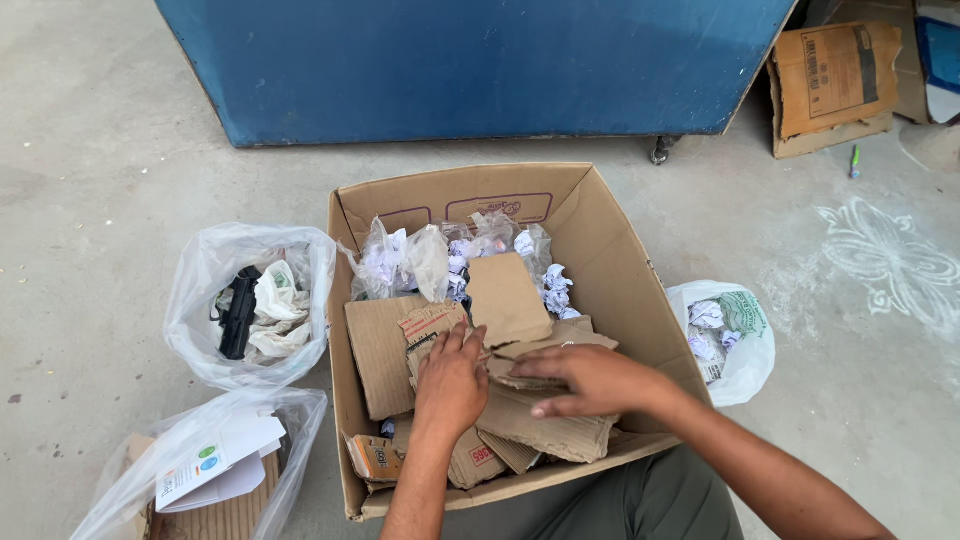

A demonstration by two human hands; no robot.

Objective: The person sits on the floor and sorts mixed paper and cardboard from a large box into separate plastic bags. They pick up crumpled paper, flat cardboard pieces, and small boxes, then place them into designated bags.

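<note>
Head view: cardboard scraps (540,425) lie under both hands.

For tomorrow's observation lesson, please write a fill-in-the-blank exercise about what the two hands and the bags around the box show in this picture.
1. Both hands, the left hand and the right hand, rest on torn pieces of ____ inside the open box.
2. At the far end of the box lie crumpled papers and clear ____ wrappers.
3. The bin behind the box is coloured ____.
4. The bag on the right of the box holds crumpled ____.

Missing words: cardboard; plastic; blue; paper
</note>
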